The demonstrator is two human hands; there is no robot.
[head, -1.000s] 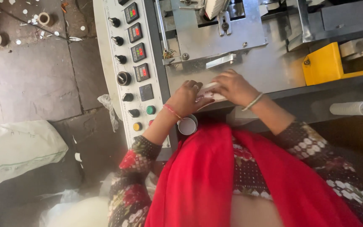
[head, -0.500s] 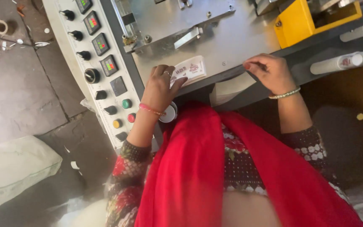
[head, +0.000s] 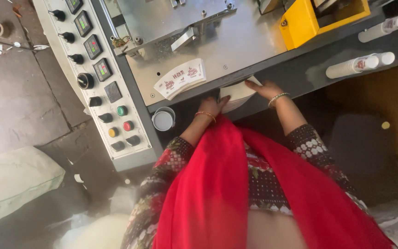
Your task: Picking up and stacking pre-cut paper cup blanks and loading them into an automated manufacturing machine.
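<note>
A fanned stack of printed paper cup blanks (head: 180, 78) lies on the grey metal machine table (head: 236, 41) near its front edge. Just under that edge, both hands hold a pale stack of paper blanks (head: 237, 94). My left hand (head: 213, 105) grips its left side from below. My right hand (head: 264, 87) rests on its right end, fingers curled over it. Each wrist carries a bangle. A red scarf and a patterned dress fill the lower view.
A slanted control panel (head: 98, 78) with black knobs, small displays and coloured buttons stands at left. A small round cup (head: 163, 119) hangs below the table. A yellow box (head: 316, 18) sits at back right, stacked white cups (head: 360, 64) beyond it. A pale sack (head: 10, 184) lies on the floor.
My left hand has left the printed blanks on the table and dropped below the edge. My right hand came down and leftward too; both now hold the pale stack.
</note>
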